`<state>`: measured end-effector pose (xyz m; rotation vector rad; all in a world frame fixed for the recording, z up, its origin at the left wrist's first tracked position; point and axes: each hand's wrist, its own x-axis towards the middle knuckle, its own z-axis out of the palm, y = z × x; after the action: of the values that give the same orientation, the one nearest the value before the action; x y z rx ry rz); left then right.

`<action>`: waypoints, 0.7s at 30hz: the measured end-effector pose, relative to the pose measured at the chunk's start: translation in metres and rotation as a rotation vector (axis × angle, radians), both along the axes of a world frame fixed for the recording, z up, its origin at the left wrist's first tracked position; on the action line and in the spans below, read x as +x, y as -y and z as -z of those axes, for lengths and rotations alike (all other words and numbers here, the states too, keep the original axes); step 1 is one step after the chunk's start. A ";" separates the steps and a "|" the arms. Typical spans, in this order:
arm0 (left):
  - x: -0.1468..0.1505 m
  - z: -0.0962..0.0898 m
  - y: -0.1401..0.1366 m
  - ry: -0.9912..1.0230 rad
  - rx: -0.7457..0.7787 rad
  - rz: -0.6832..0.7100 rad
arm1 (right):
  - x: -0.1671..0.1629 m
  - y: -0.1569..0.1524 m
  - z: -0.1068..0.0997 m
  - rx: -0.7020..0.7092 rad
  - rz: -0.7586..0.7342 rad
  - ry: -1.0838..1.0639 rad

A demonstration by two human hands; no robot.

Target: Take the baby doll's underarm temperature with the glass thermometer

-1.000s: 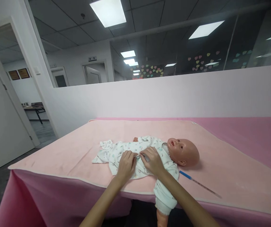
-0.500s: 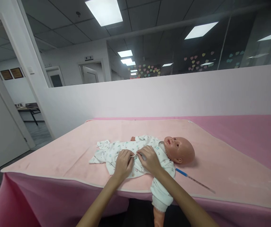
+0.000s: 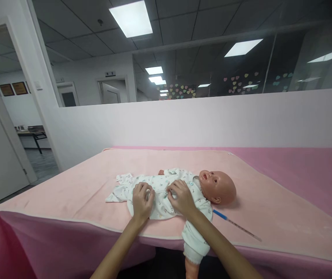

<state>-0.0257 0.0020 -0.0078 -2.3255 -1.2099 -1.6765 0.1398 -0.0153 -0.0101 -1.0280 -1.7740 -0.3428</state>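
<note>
A baby doll [image 3: 220,188] lies on its back with its head to the right. It wears a white printed baby suit [image 3: 160,209]. Over the lower part of the suit, my left hand [image 3: 142,199] is closed with curled fingers; what lies between them is too small to make out. My right hand [image 3: 182,197] pinches at the suit's front near the chest, and its fingertips hide what they hold. The doll's sleeved near arm [image 3: 194,238] hangs over the table's front edge below my right forearm.
A thin stick with a blue handle [image 3: 220,214] lies right of the doll, near the front edge. Under the doll, a peach blanket [image 3: 87,174] covers the table over a pink cloth [image 3: 308,174]. A white low wall [image 3: 212,120] stands behind.
My left hand has moved left, away from my right hand, which stays near the chest. A thin white strip seen between the fingertips before no longer shows clearly. The view has shifted slightly.
</note>
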 end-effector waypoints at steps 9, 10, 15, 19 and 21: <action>0.010 -0.003 0.003 -0.348 0.014 0.166 | 0.047 0.076 0.021 0.070 0.261 -0.197; 0.010 -0.002 0.002 -0.346 0.017 0.166 | 0.063 0.091 0.033 0.050 0.355 -0.185; 0.010 -0.001 -0.001 -0.337 0.036 0.177 | 0.145 0.137 0.083 -0.185 0.732 -0.080; 0.010 -0.001 0.000 -0.346 0.027 0.166 | 0.168 0.146 0.072 -0.390 0.625 -0.216; 0.011 -0.001 0.001 -0.351 0.020 0.166 | 0.163 0.149 0.047 -0.500 0.601 -0.373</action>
<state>-0.0152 0.0009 -0.0065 -2.6237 -0.9527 -1.2312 0.3032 -0.1642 -0.0567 -1.8548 -1.2041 -0.0534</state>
